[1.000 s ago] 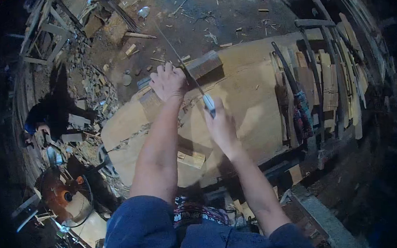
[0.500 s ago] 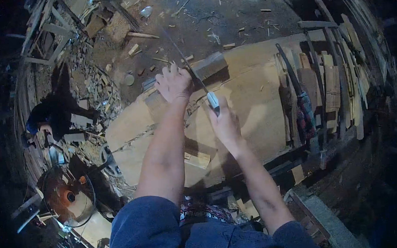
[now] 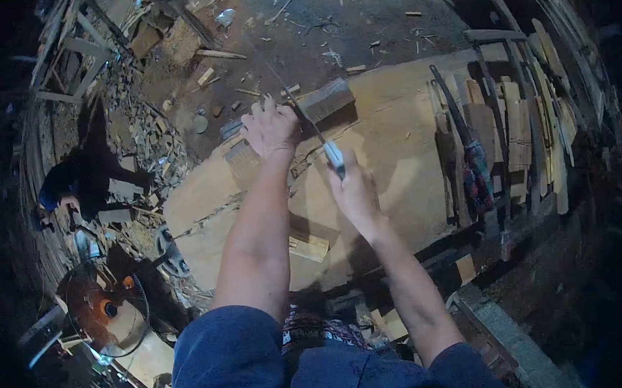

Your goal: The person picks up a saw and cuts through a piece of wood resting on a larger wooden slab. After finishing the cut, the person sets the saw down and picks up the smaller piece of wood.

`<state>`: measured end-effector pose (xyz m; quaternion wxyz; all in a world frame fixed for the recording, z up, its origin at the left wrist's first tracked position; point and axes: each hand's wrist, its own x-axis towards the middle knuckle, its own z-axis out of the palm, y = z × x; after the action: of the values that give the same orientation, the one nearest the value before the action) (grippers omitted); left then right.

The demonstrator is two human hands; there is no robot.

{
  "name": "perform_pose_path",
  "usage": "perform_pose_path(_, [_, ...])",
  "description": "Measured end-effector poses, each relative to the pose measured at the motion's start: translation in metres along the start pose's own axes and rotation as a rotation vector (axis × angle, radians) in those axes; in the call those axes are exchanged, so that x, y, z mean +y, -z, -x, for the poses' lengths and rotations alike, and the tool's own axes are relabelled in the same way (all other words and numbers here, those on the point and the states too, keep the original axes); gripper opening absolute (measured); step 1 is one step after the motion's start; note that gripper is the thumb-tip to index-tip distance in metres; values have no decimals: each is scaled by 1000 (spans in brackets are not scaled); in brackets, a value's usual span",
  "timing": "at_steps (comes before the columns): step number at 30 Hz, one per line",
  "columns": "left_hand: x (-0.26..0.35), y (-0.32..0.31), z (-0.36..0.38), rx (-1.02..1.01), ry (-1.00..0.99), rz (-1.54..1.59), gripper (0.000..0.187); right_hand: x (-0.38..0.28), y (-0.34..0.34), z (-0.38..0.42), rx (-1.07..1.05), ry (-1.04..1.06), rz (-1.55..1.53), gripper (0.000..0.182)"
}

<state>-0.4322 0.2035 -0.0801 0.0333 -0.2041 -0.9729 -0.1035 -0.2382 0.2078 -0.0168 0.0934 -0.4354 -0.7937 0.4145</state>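
My left hand [image 3: 270, 128] presses down on a long dark wooden block [image 3: 322, 101] that lies across a big pale slab of wood [image 3: 395, 152]. My right hand [image 3: 354, 191] grips the pale handle of a handsaw [image 3: 297, 105]. The thin blade runs up and left, crossing the block just right of my left hand. Part of the block is hidden under my left hand.
Several wooden slats and a dark curved tool [image 3: 458, 133] lie at the slab's right end. A small offcut [image 3: 307, 248] rests near the slab's front edge. Wood scraps [image 3: 141, 134] litter the floor at left, where another person [image 3: 62, 190] crouches. A fan [image 3: 102, 306] stands lower left.
The saw handle and my right hand have shifted slightly along the cut, back and forth. My left hand stays on the block.
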Motion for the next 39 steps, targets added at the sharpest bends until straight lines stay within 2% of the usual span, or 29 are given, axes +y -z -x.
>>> perform_pose_path(1, [1, -1, -1, -2, -8, 11, 28, 2, 9, 8, -45, -38, -33, 21])
perform_pose_path(2, [2, 1, -4, -31, 0, 12, 29, 21, 16, 36, 54, 64, -83, 23])
perform_pose_path(5, [-1, 3, -1, -81, 24, 8, 30, 47, 55, 120, 34, 91, 70, 27])
perform_pose_path(7, [0, 1, 0, -42, 9, 31, 29, 56, 63, 140, 21, -53, 14, 31])
perform_pose_path(8, [0, -1, -1, -44, 11, 25, 28, 49, 56, 119, 65, 30, -5, 27])
perform_pose_path(10, [1, -3, 1, -27, 0, 16, 29, 35, 23, 56, 0, 42, -95, 23])
perform_pose_path(12, [-1, -1, -1, 9, -8, -4, 29, 18, -10, -2, 19, 75, 18, 21])
perform_pose_path(15, [2, 3, 1, -44, 3, -7, 29, 11, 4, 6, -22, 33, -10, 24])
perform_pose_path(16, [2, 3, -1, -57, 1, -17, 30, 20, 18, 33, -20, -32, -96, 25])
perform_pose_path(18, [2, 2, -2, -72, 12, -26, 31, 50, 40, 102, 34, -8, 52, 27])
perform_pose_path(20, [3, 6, -2, -90, 26, -23, 31, 55, 62, 140, 18, -83, -33, 29])
perform_pose_path(23, [3, 4, -2, -92, 5, -31, 30, 58, 41, 100, -27, -53, 30, 29])
perform_pose_path(25, [3, 2, -1, -68, -4, -42, 29, 46, 0, 35, 65, 58, -34, 29])
perform_pose_path(27, [1, 2, 1, -22, -7, -8, 27, 14, -10, -6, -29, -26, 14, 28])
perform_pose_path(31, [5, 1, -1, 32, -19, 25, 26, 28, 25, 47, -15, -36, 47, 29])
perform_pose_path(34, [0, 2, -2, -75, 17, -28, 30, 56, 58, 132, 42, 4, -2, 28])
perform_pose_path(37, [-1, -3, 0, 6, -36, -20, 26, 42, 55, 112, 40, -7, 75, 27])
perform_pose_path(39, [-2, -5, 0, 1, -29, -9, 27, 36, 13, 50, 64, 16, 41, 27])
